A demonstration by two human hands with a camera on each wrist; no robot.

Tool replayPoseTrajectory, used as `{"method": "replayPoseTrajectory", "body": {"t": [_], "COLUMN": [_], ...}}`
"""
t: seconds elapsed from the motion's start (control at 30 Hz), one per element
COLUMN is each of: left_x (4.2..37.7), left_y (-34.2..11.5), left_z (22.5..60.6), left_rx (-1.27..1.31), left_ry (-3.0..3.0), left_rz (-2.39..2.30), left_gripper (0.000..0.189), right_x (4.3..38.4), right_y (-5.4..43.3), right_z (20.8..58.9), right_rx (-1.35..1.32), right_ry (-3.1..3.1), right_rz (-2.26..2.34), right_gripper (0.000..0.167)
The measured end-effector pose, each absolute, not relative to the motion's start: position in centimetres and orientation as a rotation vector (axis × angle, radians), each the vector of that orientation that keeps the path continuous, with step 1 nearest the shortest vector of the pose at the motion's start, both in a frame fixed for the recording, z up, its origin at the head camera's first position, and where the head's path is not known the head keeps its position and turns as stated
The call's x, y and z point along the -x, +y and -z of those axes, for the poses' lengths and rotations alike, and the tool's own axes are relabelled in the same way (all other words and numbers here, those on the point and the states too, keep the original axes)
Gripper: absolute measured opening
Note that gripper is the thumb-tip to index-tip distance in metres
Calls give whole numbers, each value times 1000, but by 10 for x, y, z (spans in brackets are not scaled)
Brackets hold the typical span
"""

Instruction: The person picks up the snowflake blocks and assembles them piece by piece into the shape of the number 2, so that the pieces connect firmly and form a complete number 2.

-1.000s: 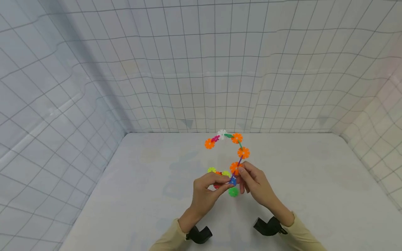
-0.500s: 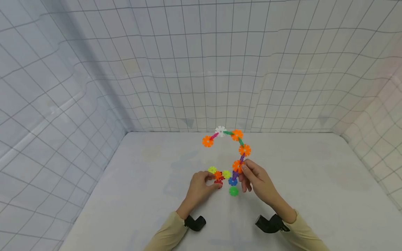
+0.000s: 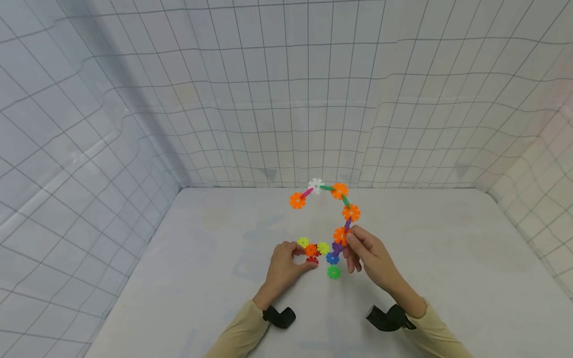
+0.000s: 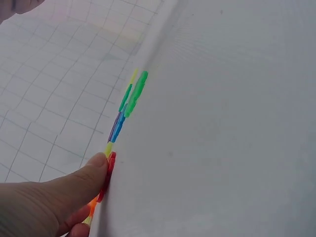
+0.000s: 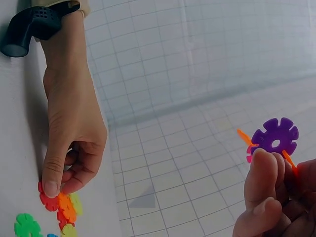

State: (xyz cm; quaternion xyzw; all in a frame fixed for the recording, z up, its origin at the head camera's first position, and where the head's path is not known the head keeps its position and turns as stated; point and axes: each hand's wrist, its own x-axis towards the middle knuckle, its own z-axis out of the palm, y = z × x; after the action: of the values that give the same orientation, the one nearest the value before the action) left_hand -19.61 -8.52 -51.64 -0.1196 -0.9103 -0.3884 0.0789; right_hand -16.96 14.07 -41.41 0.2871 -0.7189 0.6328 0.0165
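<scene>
Currently the right hand (image 3: 368,251) holds a chain of discs (image 3: 351,213) by its near end, pinching the nearest orange disc (image 3: 340,235) between thumb and fingers. From there the chain runs to the far side of the hand and curves left, its orange, purple, green, white and pink pieces linked edge to edge; a purple disc (image 5: 275,138) sits at the near end, just beside the fingertips.

Meanwhile the left hand (image 3: 284,266) is low at the table (image 3: 215,278), its thumb touching a red disc (image 3: 312,261) and its fingers bent beside a loose orange disc (image 3: 311,250). The red disc lies at the thumb tip, toward the right of the hand; whether the fingers actually grip it, I cannot tell.

Around these lie a yellow disc (image 3: 303,242) on the far side and a second yellow disc (image 3: 323,247) to the right. Farther right, between the two hands, are a blue disc (image 3: 333,258) and, nearer, a green disc (image 3: 333,272). Grid-lined walls (image 3: 286,99) rise beyond the table.
</scene>
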Motion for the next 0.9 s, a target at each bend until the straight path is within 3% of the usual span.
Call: {"method": "replayPoseTrajectory", "body": {"t": [0.33,0.57,0.9], "left_x": [203,217,218], "left_y": [-89,-86,-91], "left_z": [513,510,510], "left_rx": [286,211,236], "left_ry": [-2707,-2767,-2838], "left_rz": [1274,1062,1061], "left_gripper": [34,42,31], "right_x": [171,172,173], "right_y": [150,154,161], "right_z": [406,403,401], "right_rx": [-854,-854,-915], "right_ry": [-2192,-2171,-2114], "right_rz": [-1974,-1988,-2149], "right_gripper": [21,22,24]}}
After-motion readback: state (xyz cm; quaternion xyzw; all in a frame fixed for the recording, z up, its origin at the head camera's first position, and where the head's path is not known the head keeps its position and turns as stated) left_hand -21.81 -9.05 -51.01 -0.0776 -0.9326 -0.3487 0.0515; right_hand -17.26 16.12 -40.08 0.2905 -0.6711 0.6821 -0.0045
